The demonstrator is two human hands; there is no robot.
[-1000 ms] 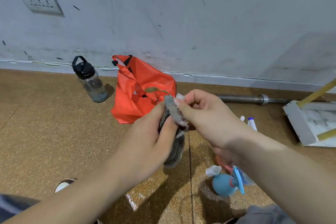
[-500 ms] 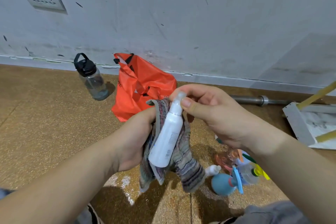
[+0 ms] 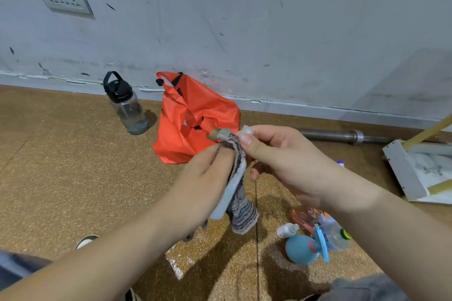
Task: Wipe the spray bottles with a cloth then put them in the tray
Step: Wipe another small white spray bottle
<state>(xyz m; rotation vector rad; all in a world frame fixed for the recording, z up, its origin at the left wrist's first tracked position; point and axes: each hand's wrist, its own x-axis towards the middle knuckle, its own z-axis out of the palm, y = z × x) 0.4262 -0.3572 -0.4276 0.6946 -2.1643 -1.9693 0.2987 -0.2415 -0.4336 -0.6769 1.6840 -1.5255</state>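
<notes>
— Where's the bottle?
— Between your grips: your left grip (image 3: 208, 178) clamps the cloth (image 3: 242, 212) round the white spray bottle (image 3: 228, 197); your right grip (image 3: 288, 161) pinches its cap (image 3: 247, 131).
— Handling?
— Probably light, slick plastic (hold the body, not the cap).

I'm wearing the one wide-angle camera on my head; it's looking forward and down, sitting close above my left hand (image 3: 205, 178) and right hand (image 3: 286, 161), taking in the floor (image 3: 73, 178) and the wall (image 3: 244, 19) farther off.
</notes>
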